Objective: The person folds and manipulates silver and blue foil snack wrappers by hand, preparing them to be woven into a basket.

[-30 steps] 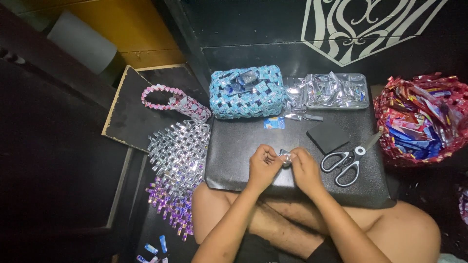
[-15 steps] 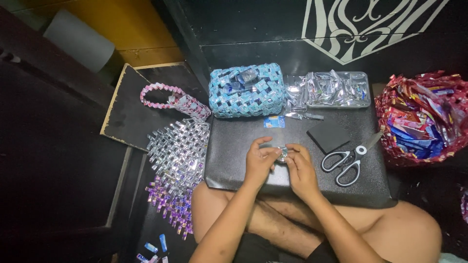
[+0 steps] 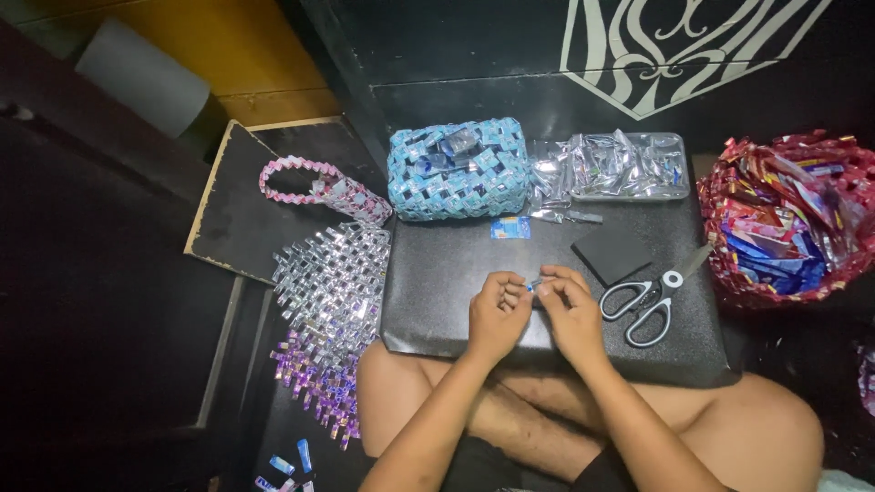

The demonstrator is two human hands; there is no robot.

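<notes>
Left hand (image 3: 497,314) and right hand (image 3: 570,310) met over black board (image 3: 437,282) on lap, fingers closed together, pinching small folded wrapper strip (image 3: 533,284) between fingertips. Scissors (image 3: 643,301) just right of right hand, apart from it. Blue woven pouch (image 3: 458,169) and clear tray (image 3: 624,166) of silver strips at far edge. Red woven basket (image 3: 784,214) at far right, silver woven mat (image 3: 333,282) at left

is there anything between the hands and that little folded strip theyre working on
Nothing visible does. The left hand and right hand both pinch the small folded strip at their fingertips, above the black board. The scissors lie off to the right, apart.
</notes>
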